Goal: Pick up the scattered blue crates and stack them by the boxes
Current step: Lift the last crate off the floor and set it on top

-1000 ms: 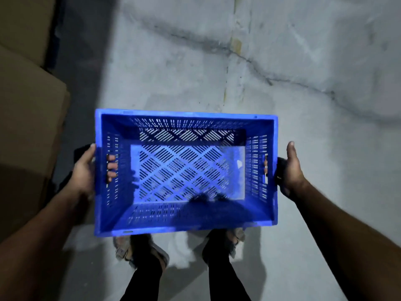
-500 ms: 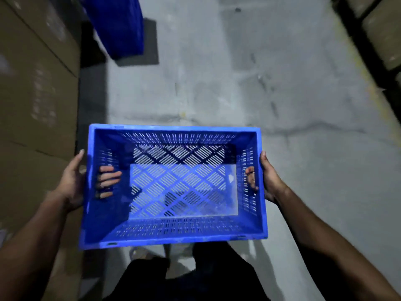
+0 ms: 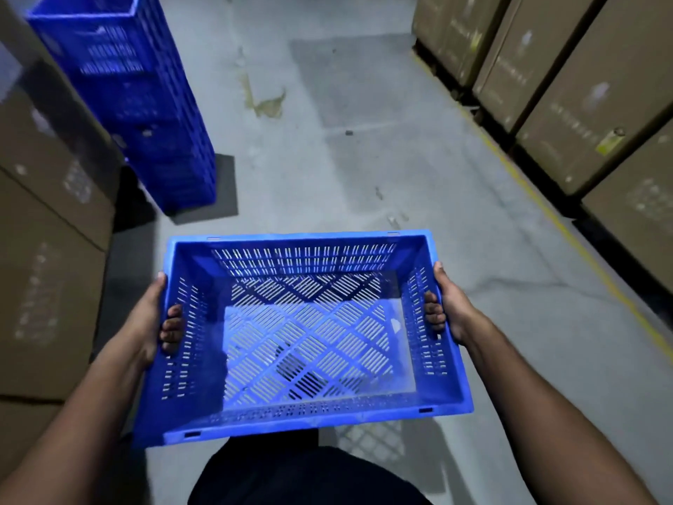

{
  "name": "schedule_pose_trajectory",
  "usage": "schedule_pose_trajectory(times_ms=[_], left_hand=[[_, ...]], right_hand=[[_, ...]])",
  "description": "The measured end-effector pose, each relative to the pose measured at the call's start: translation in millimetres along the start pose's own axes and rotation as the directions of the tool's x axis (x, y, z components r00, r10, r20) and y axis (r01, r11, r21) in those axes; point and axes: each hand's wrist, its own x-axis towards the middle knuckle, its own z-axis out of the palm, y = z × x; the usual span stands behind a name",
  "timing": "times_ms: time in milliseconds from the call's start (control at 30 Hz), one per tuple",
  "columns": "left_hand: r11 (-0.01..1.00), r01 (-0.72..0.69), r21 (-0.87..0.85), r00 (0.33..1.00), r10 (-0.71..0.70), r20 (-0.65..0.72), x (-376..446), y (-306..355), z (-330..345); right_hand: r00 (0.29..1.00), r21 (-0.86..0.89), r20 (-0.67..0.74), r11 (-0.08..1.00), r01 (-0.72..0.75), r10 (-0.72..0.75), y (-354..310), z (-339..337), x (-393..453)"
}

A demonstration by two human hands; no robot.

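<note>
Warehouse aisle with grey concrete floor (image 3: 364,169), stained and cracked, bordered at right by a yellow line and a row of cardboard boxes (image 3: 568,114), and at left by more stacked cartons (image 3: 47,227). Blue crate (image 3: 302,333) shown empty, held level above the floor in the near centre, open side up, slatted base and perforated walls visible. Left hand (image 3: 149,322) placed on the crate's left end wall, fingers curled in through the handle slot, thumb lying up the outside toward the rim. Right hand (image 3: 449,308) set likewise on the right end wall, fingers hooked through its slot from outside; both grips closed firmly on the crate and bearing its weight. Stack of blue crates (image 3: 145,111) seen standing at far left, just beside the left-hand cartons, well apart from the carried crate. Step judged to be the carry: crate already lifted, not yet delivered. Next move judged to call for an advance forward and to the left, a raise of the crate above the stack's top rim, alignment of its base with that rim, and a level lowering until seated. Height of the stack judged to demand a high lift; a misaligned seating could have tipped the column.
</note>
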Motion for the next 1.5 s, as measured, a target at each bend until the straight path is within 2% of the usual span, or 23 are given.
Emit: schedule_pose_trajectory(times_ms=[167,400,500,600,667,900,1033,1167,1233,1367,1500], left_hand=[[1.000,-0.003,0.023,1.000,0.003,0.001,80.5,92.0,32.3],[0.997,-0.058,0.042,0.998,0.057,0.034,181.9,254.6,75.4],[0.997,-0.065,0.051,0.998,0.066,-0.022,208.2,327.1,89.9],[0.993,-0.092,0.067,0.996,0.093,-0.012,250.9,398.5,98.8],[0.994,-0.061,0.093,0.998,0.063,-0.021,259.4,423.8,103.2],[0.994,-0.089,0.064,0.993,0.093,-0.070,395.3,606.4,125.2],[0.984,-0.178,0.023,0.976,0.179,-0.123,439.3,718.6,128.2],[0.976,-0.218,-0.022,0.967,0.213,-0.137,441.7,839.4,117.6],[0.957,-0.281,-0.078,0.954,0.270,-0.129,440.5,904.3,103.4],[0.919,-0.366,-0.144,0.925,0.342,-0.167,436.0,1014.5,71.1],[0.867,-0.452,-0.209,0.884,0.406,-0.231,444.1,1091.0,20.1]], right_hand=[[0.999,-0.031,-0.039,1.000,0.002,-0.003,-97.4,18.8,67.5],[0.998,-0.007,-0.057,1.000,0.015,-0.016,-253.8,59.2,161.9],[0.995,-0.033,-0.091,0.999,0.027,-0.030,-320.6,87.9,195.5],[0.998,-0.023,-0.049,0.999,0.040,-0.041,-377.6,109.4,247.7],[0.998,-0.041,-0.053,0.999,0.019,-0.021,-398.6,121.2,259.4],[0.997,-0.125,0.001,0.989,0.075,-0.075,-579.2,201.2,429.7],[0.988,-0.187,0.056,0.970,0.155,-0.147,-710.0,261.1,500.1],[0.973,-0.257,0.126,0.941,0.222,-0.195,-849.7,335.2,534.2],[0.952,-0.270,0.202,0.921,0.280,-0.230,-922.0,377.2,551.2],[0.907,-0.322,0.338,0.875,0.361,-0.250,-1047.2,478.1,579.6],[0.851,-0.373,0.469,0.820,0.434,-0.237,-1144.8,596.5,618.4]])
